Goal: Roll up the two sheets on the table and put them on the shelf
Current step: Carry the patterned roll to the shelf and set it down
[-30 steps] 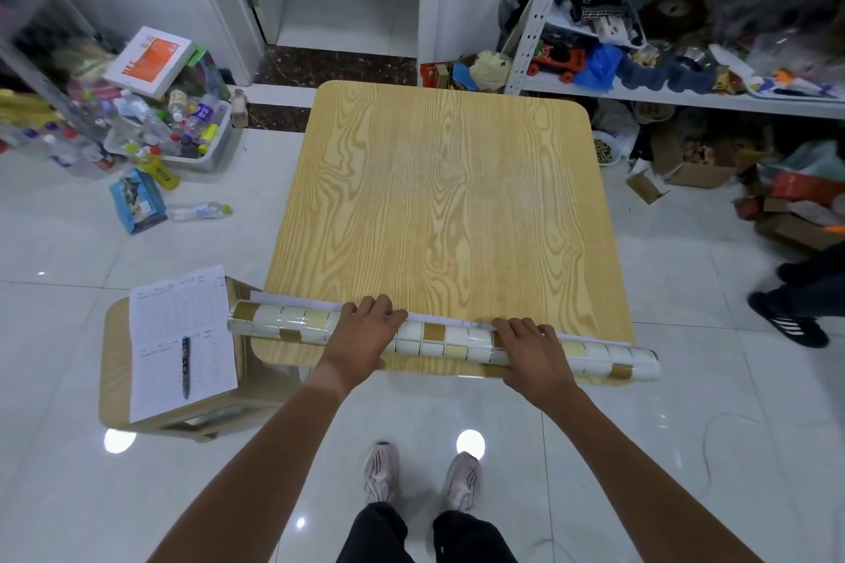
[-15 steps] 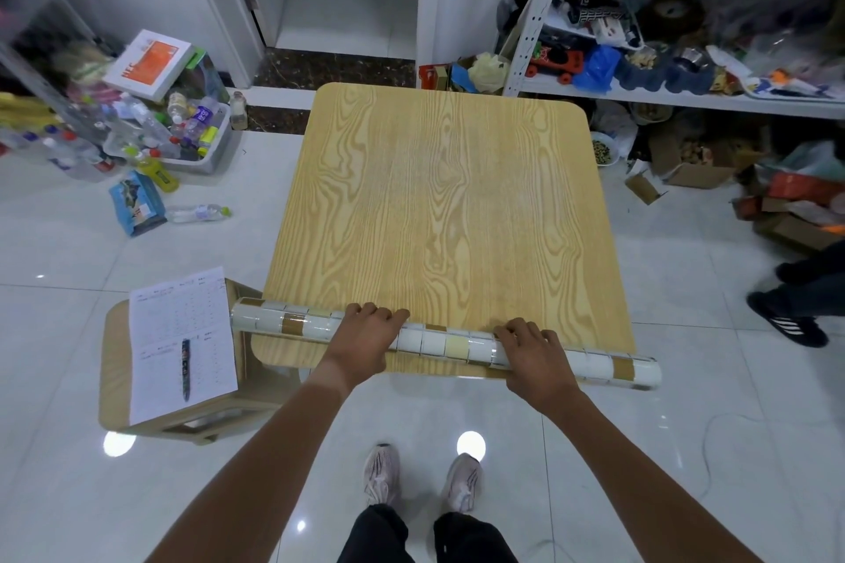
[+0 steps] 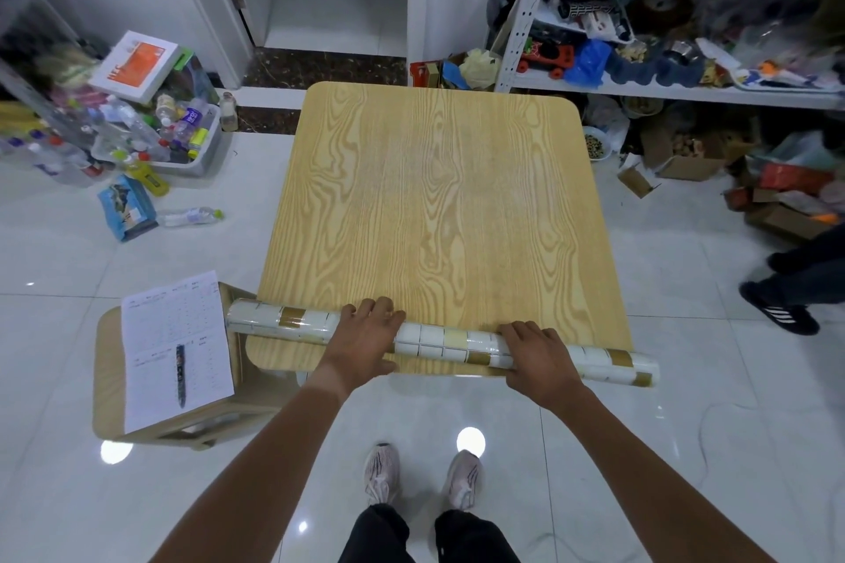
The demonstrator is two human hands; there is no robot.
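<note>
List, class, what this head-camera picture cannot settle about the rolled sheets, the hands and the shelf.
- Whether the white-and-gold tile-patterned roll holds one sheet or two: its layers hide that.
- The left hand and right hand lie over the roll, hiding the stretches beneath them.
- Free space on the white metal shelf: clutter covers it and the frame's right edge cuts it off.
- Print on the white paper sheet: too small.

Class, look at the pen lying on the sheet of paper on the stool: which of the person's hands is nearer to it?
Left. The left hand rests on the roll just right of the pen; the right hand is farther right along the roll.
</note>
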